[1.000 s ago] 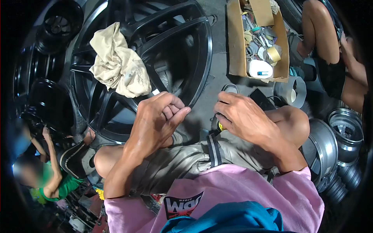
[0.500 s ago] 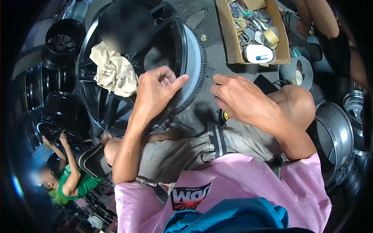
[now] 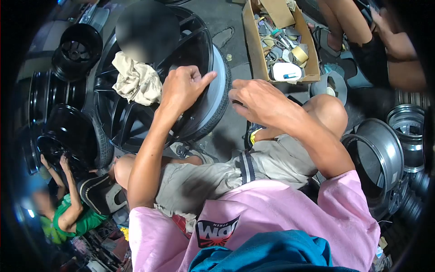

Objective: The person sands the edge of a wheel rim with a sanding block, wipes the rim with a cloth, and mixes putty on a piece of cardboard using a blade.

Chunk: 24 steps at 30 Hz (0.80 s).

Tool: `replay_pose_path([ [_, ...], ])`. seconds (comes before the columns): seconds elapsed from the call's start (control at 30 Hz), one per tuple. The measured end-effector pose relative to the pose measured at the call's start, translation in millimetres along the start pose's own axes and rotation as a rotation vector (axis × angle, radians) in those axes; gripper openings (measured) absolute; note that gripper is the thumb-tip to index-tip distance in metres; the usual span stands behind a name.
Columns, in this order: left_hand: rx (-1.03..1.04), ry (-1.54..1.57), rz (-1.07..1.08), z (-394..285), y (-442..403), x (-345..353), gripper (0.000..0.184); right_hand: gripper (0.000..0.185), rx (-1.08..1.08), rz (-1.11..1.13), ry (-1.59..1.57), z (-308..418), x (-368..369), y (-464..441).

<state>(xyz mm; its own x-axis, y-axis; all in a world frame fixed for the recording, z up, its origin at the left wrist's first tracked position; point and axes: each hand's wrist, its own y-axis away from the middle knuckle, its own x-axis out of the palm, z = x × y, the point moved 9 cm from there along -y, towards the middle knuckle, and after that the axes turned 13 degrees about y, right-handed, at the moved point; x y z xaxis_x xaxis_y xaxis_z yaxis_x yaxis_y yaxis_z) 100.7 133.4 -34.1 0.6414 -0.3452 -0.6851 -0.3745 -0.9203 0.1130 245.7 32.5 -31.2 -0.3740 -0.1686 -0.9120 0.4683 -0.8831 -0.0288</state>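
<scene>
My left hand (image 3: 183, 88) hovers over the near right side of a black spoked wheel (image 3: 118, 119) with a tire, its fingers curled in and the thumb sticking out. Across a short gap is my right hand (image 3: 263, 102), above the floor between my knees, back turned up and fingers bent together. Whatever either hand may hold is hidden by its fingers. A crumpled cream cloth (image 3: 136, 78) lies on the wheel's spokes, left of my left hand. A dark blurred round patch covers the wheel's upper part.
A cardboard box (image 3: 312, 75) of tapes and small tools stands at upper right, beside a clear tub (image 3: 342, 90). Silver rims (image 3: 385, 149) sit at right, black rims (image 3: 68, 131) at left. A person in green (image 3: 74, 217) works lower left; another person's legs (image 3: 346, 22) are upper right.
The view has shifted, and the box and right-hand rims now sit further left in it. My hands have come a little closer together, still with bent fingers.
</scene>
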Motion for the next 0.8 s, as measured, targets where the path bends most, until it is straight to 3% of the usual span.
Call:
replay_pose_path([
  [0.13, 0.035, -0.071, 0.076, -14.0, 34.0, -16.0, 0.045, 0.013, -0.026, -0.122, -0.057, 19.5, -29.2, -12.4],
  [0.2, 0.006, 0.095, 0.194, -15.6, 51.0, -20.6, 0.036, 0.014, -0.06, -0.195, -0.069, 26.0, -39.9, -18.3],
  [0.23, 0.025, 0.168, 0.229, -15.4, 58.9, -24.0, 0.022, 0.017, -0.081, -0.27, -0.096, 29.2, -48.4, -20.2],
  [0.27, 0.039, 0.188, 0.22, -18.4, 65.9, -29.0, 0.022, 0.017, -0.084, -0.262, -0.071, 32.6, -47.9, -25.1],
  [0.33, 0.061, 0.391, 0.079, -25.0, 75.9, -46.0, 0.022, 0.024, -0.144, -0.327, -0.213, 42.3, -53.8, -35.5],
  [0.53, 0.106, 0.349, -0.13, -10.1, 106.2, -90.8, 0.016, 0.024, -0.234, -0.326, -0.512, 84.9, -51.4, -75.0],
  [0.67, 0.122, 0.292, -0.292, -3.8, 129.6, -129.1, 0.012, 0.026, -0.206, -0.241, -0.53, 103.4, -44.1, -97.2],
  [0.8, 0.058, 0.369, -0.499, 27.3, 157.9, -175.4, 0.01, 0.032, -0.235, -0.382, -0.259, 100.2, -25.9, -113.6],
])
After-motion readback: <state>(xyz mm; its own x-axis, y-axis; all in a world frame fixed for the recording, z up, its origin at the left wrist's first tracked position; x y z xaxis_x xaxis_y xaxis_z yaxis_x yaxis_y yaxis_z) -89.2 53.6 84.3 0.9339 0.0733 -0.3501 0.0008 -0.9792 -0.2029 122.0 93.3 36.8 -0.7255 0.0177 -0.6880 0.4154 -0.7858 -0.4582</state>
